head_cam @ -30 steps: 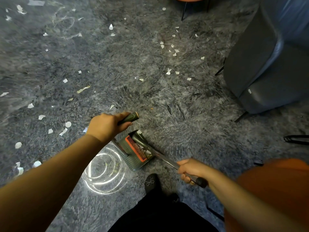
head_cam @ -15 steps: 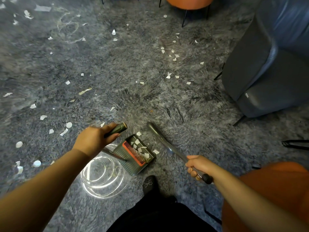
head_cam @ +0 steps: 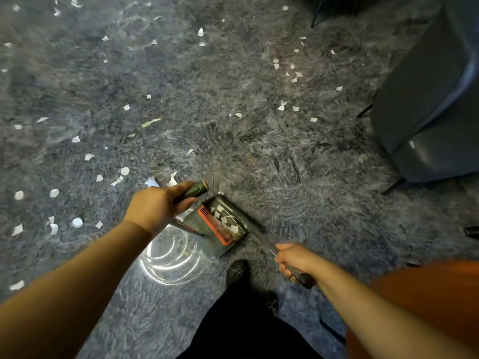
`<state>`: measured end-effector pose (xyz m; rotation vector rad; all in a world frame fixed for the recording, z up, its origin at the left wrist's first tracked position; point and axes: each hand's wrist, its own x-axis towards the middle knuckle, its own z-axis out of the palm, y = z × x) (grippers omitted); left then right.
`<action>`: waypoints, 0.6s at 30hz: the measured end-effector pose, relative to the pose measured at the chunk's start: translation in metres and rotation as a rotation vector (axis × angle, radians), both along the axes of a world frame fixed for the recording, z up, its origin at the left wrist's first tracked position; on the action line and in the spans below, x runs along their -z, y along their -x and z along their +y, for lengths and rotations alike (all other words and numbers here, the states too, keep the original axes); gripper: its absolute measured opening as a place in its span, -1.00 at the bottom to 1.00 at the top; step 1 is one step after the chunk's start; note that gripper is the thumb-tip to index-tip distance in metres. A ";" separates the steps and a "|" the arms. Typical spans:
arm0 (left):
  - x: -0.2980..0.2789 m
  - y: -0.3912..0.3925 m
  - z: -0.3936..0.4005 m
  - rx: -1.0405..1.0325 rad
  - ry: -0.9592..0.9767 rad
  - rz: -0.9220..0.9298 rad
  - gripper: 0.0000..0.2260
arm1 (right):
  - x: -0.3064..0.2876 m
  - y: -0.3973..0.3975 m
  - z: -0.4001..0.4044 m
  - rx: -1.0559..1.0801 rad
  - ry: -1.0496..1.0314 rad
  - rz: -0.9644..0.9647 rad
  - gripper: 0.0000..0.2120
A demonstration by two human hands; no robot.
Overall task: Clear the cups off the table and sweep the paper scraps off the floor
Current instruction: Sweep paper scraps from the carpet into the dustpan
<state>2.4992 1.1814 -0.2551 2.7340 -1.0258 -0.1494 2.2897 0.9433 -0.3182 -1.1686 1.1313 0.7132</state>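
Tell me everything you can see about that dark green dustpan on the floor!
The dark green plastic dustpan sits on the grey shaggy carpet, just ahead of the person's dark shoe. A red toothed comb strip runs across it, and white paper scraps lie inside. Its long handle rises to a dark grip held in the left hand.

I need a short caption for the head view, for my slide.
Left hand holds the dustpan, right hand the broom; paper scraps litter the carpet.

Shaggy carpet, plastic pan, paper bits

Carpet (head_cam: 259, 156) rough, matt pile; dustpan (head_cam: 220, 229) dark plastic; broom handle (head_cam: 261, 240) shiny metal; scraps (head_cam: 225, 218) white paper.
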 end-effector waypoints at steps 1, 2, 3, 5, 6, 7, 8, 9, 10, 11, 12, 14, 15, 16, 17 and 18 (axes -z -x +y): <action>0.000 0.000 0.001 -0.004 -0.002 0.003 -0.60 | -0.002 -0.001 0.005 0.004 -0.022 -0.007 -0.52; 0.000 0.000 0.002 -0.011 -0.004 0.009 -0.60 | -0.004 -0.001 0.009 0.010 -0.040 -0.008 -0.54; -0.001 -0.002 0.002 -0.018 -0.006 0.017 -0.60 | -0.007 0.000 0.013 0.022 -0.054 -0.013 -0.55; -0.004 -0.006 0.005 -0.033 -0.014 0.051 -0.60 | -0.011 0.003 0.017 0.041 -0.072 -0.015 -0.56; -0.005 -0.008 0.006 -0.045 -0.022 0.069 -0.60 | -0.012 0.007 0.018 0.053 -0.084 -0.017 -0.57; -0.006 -0.012 0.009 -0.054 -0.024 0.084 -0.60 | -0.014 0.010 0.018 0.064 -0.094 -0.023 -0.59; -0.006 -0.014 0.014 -0.059 -0.016 0.092 -0.60 | -0.018 0.013 0.018 0.083 -0.104 -0.025 -0.61; -0.005 -0.017 0.019 -0.055 -0.003 0.093 -0.60 | -0.021 0.016 0.018 0.108 -0.112 -0.025 -0.62; -0.004 -0.019 0.024 -0.048 0.011 0.093 -0.60 | -0.023 0.018 0.017 0.126 -0.117 -0.024 -0.63; -0.003 -0.021 0.030 -0.049 0.028 0.099 -0.60 | -0.024 0.019 0.017 0.137 -0.116 -0.021 -0.63; -0.004 -0.023 0.037 -0.059 0.047 0.116 -0.60 | -0.027 0.019 0.020 0.142 -0.108 -0.017 -0.64; -0.008 -0.026 0.049 -0.104 0.067 0.153 -0.60 | -0.030 0.014 0.026 0.163 -0.078 -0.021 -0.66; -0.011 -0.027 0.054 -0.123 0.062 0.168 -0.61 | -0.030 0.010 0.029 0.187 -0.059 -0.037 -0.67; -0.013 -0.029 0.059 -0.140 0.062 0.177 -0.62 | -0.030 0.006 0.032 0.214 -0.038 -0.056 -0.68; -0.015 -0.032 0.065 -0.156 0.068 0.176 -0.62 | -0.030 -0.001 0.036 0.228 -0.014 -0.069 -0.68; -0.016 -0.036 0.069 -0.173 0.077 0.174 -0.63 | -0.029 -0.007 0.038 0.213 0.017 -0.070 -0.69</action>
